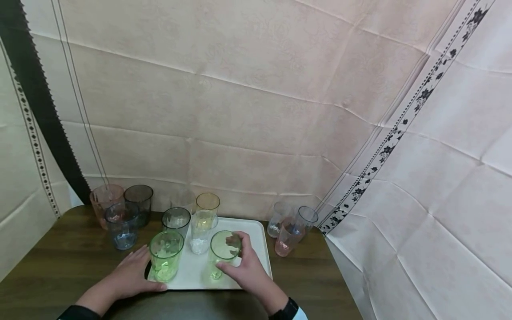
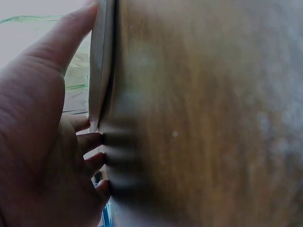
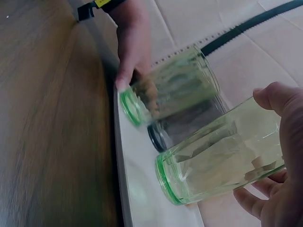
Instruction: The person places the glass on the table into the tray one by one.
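Observation:
My right hand grips a green-tinted drinking glass round its side, thumb in front and fingers behind. In the right wrist view this glass's thick green base is close over the white tray. At the tray's front left corner my left hand holds the rim, thumb along the front edge and fingers round the left side. A second green glass stands upright on the tray beside that hand. Behind it are a grey glass, a clear glass and an amber-rimmed glass.
Left of the tray, a pink glass, a dark glass and a blue glass stand close together on the wooden table. Several glasses, including a pink glass, stand to its right. A patterned cloth hangs behind.

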### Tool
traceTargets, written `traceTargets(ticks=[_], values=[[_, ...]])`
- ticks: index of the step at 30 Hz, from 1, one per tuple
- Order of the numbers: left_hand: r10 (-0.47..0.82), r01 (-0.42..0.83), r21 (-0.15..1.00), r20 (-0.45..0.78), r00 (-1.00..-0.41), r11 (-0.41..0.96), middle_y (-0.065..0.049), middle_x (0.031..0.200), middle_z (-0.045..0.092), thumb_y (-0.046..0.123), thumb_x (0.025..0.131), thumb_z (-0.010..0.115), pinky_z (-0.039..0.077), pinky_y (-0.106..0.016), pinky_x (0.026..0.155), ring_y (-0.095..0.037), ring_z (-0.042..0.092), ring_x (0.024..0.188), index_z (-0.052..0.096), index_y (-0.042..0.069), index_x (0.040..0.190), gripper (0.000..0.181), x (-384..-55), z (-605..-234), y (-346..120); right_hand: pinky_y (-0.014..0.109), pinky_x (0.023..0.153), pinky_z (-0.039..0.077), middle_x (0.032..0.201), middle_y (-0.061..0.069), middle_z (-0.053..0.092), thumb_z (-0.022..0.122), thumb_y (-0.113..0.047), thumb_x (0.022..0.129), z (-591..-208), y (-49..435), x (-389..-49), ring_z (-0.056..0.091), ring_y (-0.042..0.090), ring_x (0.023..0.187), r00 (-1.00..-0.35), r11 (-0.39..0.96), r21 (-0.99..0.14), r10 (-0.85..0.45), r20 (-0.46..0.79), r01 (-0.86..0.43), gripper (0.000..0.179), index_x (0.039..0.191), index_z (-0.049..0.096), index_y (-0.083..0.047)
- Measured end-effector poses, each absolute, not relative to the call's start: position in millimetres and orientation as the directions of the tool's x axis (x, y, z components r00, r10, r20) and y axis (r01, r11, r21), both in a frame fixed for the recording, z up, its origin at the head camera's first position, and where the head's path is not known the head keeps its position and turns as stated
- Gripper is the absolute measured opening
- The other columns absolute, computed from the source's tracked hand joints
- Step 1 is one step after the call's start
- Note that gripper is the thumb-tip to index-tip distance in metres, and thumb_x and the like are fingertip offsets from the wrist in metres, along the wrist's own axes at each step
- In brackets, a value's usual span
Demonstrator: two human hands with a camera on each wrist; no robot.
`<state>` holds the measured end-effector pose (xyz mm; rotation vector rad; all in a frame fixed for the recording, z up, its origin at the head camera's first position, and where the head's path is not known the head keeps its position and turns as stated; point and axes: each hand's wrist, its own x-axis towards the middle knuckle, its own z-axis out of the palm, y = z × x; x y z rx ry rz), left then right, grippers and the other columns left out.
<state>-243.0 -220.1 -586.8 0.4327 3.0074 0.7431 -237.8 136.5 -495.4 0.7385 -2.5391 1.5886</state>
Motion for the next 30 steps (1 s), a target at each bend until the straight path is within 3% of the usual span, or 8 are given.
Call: traceTargets(ticks=[7,23,30], values=[[0.272,0.267,0.467,0.060,-0.961,0.843,-0.039,0.155,0.036,0.086,0.068,0.072,0.026,-0.077,0.110,-0.060,0.028,0.141,0.036,-0.010,0.156,0.136,-242,-587,-221,0.044,0.104,0.047,0.141,0.005,0.060,0.085,-0.038,0.086,-493,114,-240,0.054,0.016,0.129,-0.894,0.396,-0.826,-0.366,0.258,-0.400,0.081,0.147,0.037,-0.018],[0.278,0.278,0.475,0.073,-0.958,0.835,-0.037,0.157,0.036,0.085,0.068,0.073,0.027,-0.075,0.111,-0.057,0.027,0.143,0.036,-0.008,0.157,0.135,-242,-587,-220,0.042,0.105,0.048,0.137,0.006,0.060,0.087,-0.038,0.083,-509,79,-241,0.055,0.023,0.128,-0.931,0.462,-0.831,-0.326,0.164,-0.309,0.084,0.147,0.036,-0.020],[0.282,0.292,0.480,0.095,-0.955,0.827,-0.038,0.155,0.037,0.082,0.068,0.075,0.027,-0.076,0.110,-0.058,0.028,0.142,0.036,-0.008,0.157,0.133,-240,-583,-220,0.039,0.103,0.049,0.137,0.005,0.059,0.087,-0.042,0.082,-518,73,-244,0.055,0.017,0.127,-0.948,0.510,-0.815,-0.285,0.140,-0.274,0.086,0.147,0.036,-0.019]])
